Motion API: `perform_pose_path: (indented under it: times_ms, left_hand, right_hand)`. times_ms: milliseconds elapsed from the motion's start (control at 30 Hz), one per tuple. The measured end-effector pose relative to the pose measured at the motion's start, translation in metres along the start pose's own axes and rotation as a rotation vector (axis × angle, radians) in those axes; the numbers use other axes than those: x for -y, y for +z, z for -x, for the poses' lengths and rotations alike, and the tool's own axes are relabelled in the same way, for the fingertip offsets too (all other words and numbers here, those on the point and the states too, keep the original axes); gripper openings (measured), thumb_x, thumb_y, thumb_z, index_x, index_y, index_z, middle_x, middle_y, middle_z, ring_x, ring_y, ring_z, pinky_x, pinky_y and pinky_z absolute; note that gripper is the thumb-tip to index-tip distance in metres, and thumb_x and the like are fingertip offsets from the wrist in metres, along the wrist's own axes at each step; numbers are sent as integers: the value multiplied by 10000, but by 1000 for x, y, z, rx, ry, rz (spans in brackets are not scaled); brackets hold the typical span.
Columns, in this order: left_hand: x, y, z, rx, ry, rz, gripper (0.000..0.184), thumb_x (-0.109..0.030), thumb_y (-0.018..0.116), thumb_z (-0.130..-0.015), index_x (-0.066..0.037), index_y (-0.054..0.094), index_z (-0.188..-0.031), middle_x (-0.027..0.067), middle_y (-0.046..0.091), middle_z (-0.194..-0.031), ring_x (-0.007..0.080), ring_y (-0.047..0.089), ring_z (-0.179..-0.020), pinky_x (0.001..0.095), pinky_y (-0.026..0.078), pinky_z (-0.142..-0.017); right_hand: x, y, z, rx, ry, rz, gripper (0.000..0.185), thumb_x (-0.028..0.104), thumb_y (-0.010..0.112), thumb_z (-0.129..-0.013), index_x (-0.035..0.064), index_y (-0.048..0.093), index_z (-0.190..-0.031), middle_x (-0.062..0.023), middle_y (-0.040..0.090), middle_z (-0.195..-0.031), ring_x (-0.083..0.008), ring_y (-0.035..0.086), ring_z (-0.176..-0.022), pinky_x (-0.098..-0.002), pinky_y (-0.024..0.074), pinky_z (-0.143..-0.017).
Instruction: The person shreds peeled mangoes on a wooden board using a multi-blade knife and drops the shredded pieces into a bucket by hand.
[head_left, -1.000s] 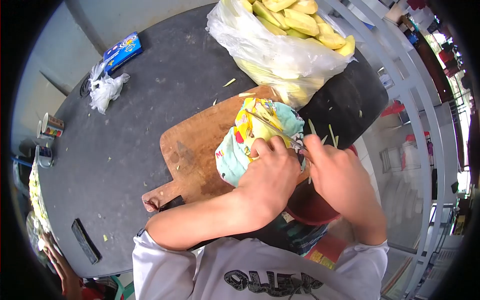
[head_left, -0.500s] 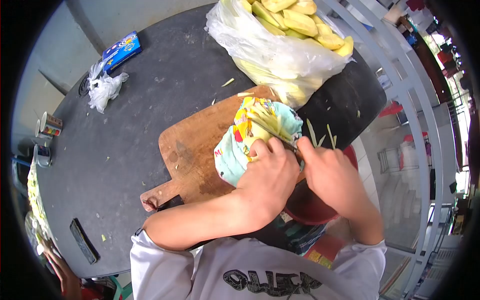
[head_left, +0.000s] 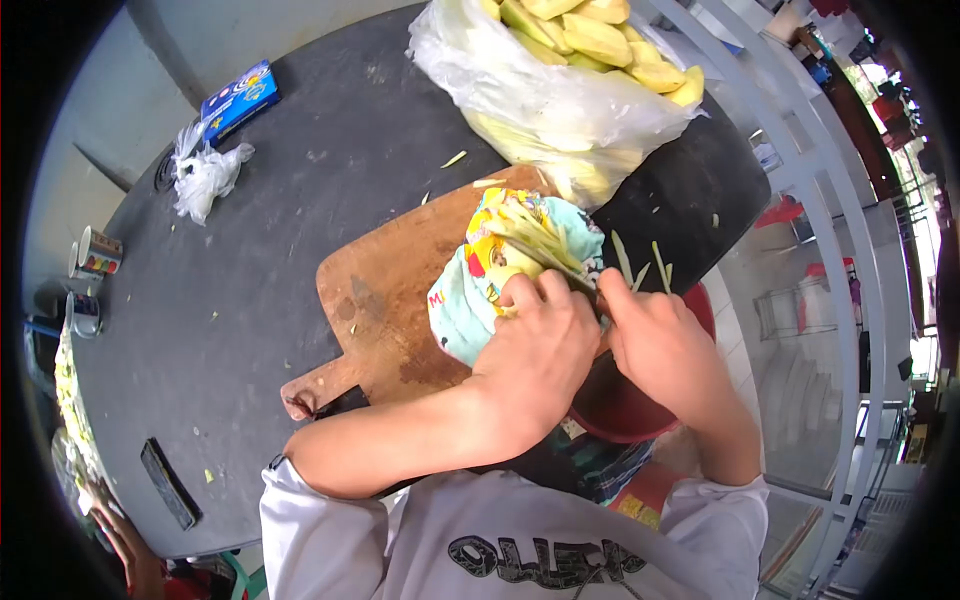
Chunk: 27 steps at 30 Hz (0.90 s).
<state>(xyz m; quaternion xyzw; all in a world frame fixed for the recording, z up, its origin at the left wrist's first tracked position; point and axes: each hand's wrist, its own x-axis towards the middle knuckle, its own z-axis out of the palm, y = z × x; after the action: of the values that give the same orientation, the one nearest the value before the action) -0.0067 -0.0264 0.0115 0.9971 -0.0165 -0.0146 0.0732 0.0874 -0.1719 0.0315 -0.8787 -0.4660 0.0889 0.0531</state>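
My left hand has its fingers curled over a pale yellow peeled fruit, holding it down on a folded cartoon-print cloth. Thin greenish strips lie heaped on top, just beyond my fingertips. In my right hand is a knife, its handle hidden by the fingers; a bit of the dark blade shows against the fruit and strips. Beneath the cloth is a wooden cutting board with a handle at its lower left.
A plastic bag full of peeled fruit stands beyond the board. Below my right hand is a red basin. A blue box, a crumpled plastic bag, cups and a phone lie leftward. Another person's hand is lower left.
My right hand and the knife have shifted slightly down and to the right along the fruit. My left hand stays nearly in place on the fruit.
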Motion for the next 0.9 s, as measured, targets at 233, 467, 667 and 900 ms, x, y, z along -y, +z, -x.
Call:
perform_pose_path:
  times_ms: [233,467,667,900]
  left_hand:
    - [-2,5,8,-18,-7,1,235,-54,669,-811,100,682,-988,240,627,-977,388,605,-1030,390,578,-848]
    - [3,14,3,-23,79,-13,243,-27,692,-775,124,674,-964,263,628,-938,398,615,-985,383,594,-807]
    - [1,8,7,-97,-11,110,274,-32,709,-759,130,680,-978,264,631,-929,393,616,-976,395,591,-804]
    - [5,9,3,61,114,-20,263,-20,710,-759,132,672,-970,279,621,-978,403,622,-1002,407,602,-803]
  right_hand:
    - [8,-10,3,85,25,-25,347,81,582,-953,18,528,-1290,-230,709,-829,-431,722,-794,-547,580,-675]
    - [15,-31,14,36,40,-14,332,79,570,-956,41,533,-1283,-235,697,-787,-441,713,-764,-561,577,-661]
    - [14,-3,13,17,97,42,342,77,602,-937,50,531,-1270,-210,688,-766,-433,700,-738,-560,572,-647]
    - [18,-7,19,18,98,-38,330,88,620,-929,49,529,-1244,-220,675,-789,-445,683,-785,-567,547,-692]
